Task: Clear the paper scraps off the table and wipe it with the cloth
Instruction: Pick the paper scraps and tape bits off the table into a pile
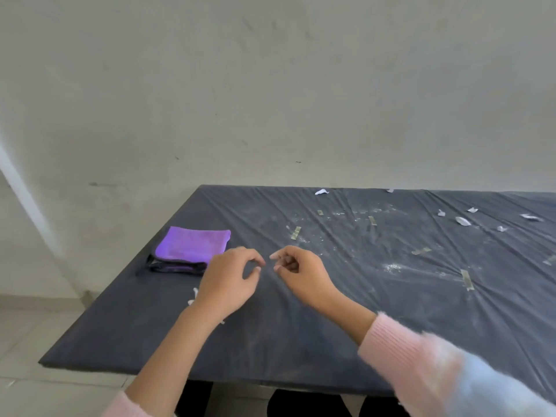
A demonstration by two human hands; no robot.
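The left hand's (228, 281) fingers (240, 254) curl loosely, thumb and forefinger narrowly apart with nothing seen between them. The right hand's (304, 275) fingers (288, 260) fold toward the palm; I cannot tell whether they pinch anything. The fingertips of the two hands nearly meet above the dark tabletop (301, 341). A small scrap (195, 293) lies at 8 o'clock from the left hand, beside the wrist. The folded purple cloth (192, 246) sits at 10 o'clock, near the tabletop's left edge. Tape strips (296, 233) and white dust (391, 267) spread from 12 to 3 o'clock. More white scraps (462, 221) lie well apart at 2 o'clock.
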